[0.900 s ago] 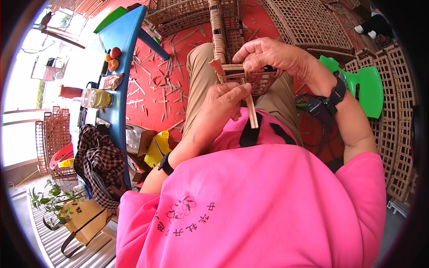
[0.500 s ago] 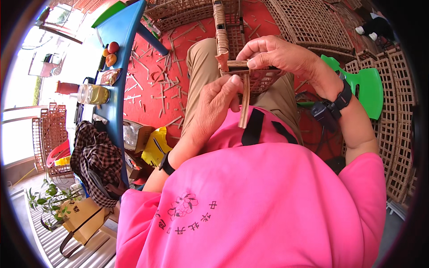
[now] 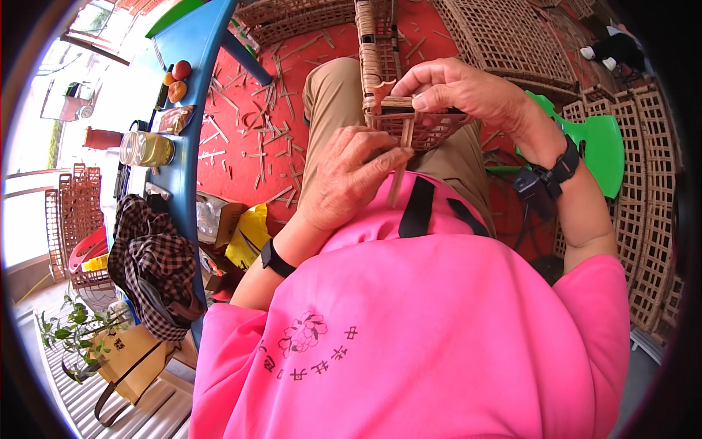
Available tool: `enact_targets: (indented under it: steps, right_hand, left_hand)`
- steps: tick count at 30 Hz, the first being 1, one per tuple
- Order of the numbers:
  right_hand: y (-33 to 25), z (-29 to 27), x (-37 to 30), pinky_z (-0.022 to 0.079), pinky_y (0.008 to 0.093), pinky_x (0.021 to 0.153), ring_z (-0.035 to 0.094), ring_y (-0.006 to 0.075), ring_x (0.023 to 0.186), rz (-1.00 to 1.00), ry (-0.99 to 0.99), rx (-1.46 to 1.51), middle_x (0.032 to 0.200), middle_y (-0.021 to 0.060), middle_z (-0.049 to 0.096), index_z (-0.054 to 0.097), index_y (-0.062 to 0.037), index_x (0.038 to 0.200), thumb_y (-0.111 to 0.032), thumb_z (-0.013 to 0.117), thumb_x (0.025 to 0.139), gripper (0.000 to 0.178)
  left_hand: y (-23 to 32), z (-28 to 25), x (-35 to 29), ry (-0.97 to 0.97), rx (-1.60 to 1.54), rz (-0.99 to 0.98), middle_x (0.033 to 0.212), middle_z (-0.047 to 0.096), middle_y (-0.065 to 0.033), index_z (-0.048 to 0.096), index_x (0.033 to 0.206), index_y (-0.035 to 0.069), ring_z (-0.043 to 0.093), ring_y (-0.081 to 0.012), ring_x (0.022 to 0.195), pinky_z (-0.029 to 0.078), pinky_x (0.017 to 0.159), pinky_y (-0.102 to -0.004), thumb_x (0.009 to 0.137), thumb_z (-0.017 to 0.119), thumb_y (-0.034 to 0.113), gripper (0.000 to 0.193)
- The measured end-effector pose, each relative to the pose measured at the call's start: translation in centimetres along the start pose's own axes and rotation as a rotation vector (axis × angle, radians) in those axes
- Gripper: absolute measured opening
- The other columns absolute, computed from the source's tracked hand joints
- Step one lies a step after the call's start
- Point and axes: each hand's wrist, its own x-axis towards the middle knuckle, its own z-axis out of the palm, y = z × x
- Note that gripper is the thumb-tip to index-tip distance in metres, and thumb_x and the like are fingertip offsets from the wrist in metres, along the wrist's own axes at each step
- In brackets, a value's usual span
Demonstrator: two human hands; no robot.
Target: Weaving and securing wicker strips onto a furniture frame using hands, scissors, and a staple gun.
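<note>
2 pinching hands: left on a flat strip, right on the wicker piece's edge

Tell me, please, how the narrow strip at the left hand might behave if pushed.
The narrow strip is probably light, being so thin. It seems fairly stiff, since its free end juts almost straight past the left hand.

Here we have fruit and a clear jar on the blue table, strips littering the red floor!
</note>
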Motion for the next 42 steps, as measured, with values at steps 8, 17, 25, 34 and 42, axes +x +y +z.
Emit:
enact_targets:
  steps: [8, 17, 25, 34, 42]
  right_hand:
    - [0.5, 0.2, 0.0, 0.050, 0.0268, 0.091, 0.062, 0.0108, 0.098, -0.050, 0.056, -0.040, 0.109, 0.0053, 0.069, 0.062, 0.0036, 0.126, -0.014, 0.064, 0.092, 0.038]
    - [0.8, 0.5, 0.0, 0.050, 0.0269, 0.086, 0.062, 0.0101, 0.092, -0.108, 0.098, -0.175, 0.099, 0.0022, 0.069, 0.066, 0.0028, 0.119, -0.015, 0.061, 0.092, 0.033]
    - [0.9, 0.7, 0.0, 0.050, 0.0275, 0.083, 0.062, 0.0093, 0.091, -0.156, 0.112, -0.238, 0.096, 0.0031, 0.070, 0.067, 0.0022, 0.117, -0.016, 0.060, 0.092, 0.031]
    - [1.3, 0.7, 0.2, 0.051, 0.0265, 0.076, 0.061, 0.0093, 0.084, -0.159, 0.134, -0.242, 0.090, 0.0020, 0.067, 0.067, 0.0010, 0.116, -0.017, 0.060, 0.092, 0.031]
    - [0.9, 1.1, 0.0, 0.051, 0.0268, 0.076, 0.061, 0.0094, 0.082, -0.146, 0.141, -0.185, 0.090, 0.0018, 0.068, 0.067, 0.0017, 0.117, -0.016, 0.061, 0.093, 0.031]
  left_hand:
    - [1.4, 0.0, 1.5, 0.103, -0.372, -0.266, 0.098, 0.064, -0.0081, 0.076, 0.102, 0.007, 0.064, -0.0236, 0.089, 0.051, 0.080, -0.0312, 0.079, 0.076, 0.007, 0.023]
    - [2.0, 1.0, -0.1, 0.147, -1.054, -1.047, 0.097, 0.065, -0.0028, 0.070, 0.097, 0.001, 0.063, -0.0118, 0.088, 0.052, 0.084, -0.0282, 0.099, 0.063, 0.014, 0.015]
    - [1.2, 3.2, -1.1, 0.298, -1.356, -1.242, 0.105, 0.068, -0.0055, 0.066, 0.105, 0.003, 0.067, -0.0147, 0.094, 0.057, 0.086, -0.0302, 0.097, 0.064, 0.007, 0.009]
    - [2.1, 3.4, -0.4, 0.451, -1.087, -1.179, 0.094, 0.065, -0.0033, 0.067, 0.100, -0.001, 0.066, -0.0109, 0.080, 0.054, 0.075, -0.0229, 0.094, 0.068, 0.002, 0.007]
    - [1.7, 4.6, -0.5, 0.547, -0.936, -0.963, 0.090, 0.060, -0.0024, 0.066, 0.097, -0.002, 0.064, -0.0100, 0.081, 0.053, 0.074, -0.0226, 0.092, 0.067, -0.005, 0.006]
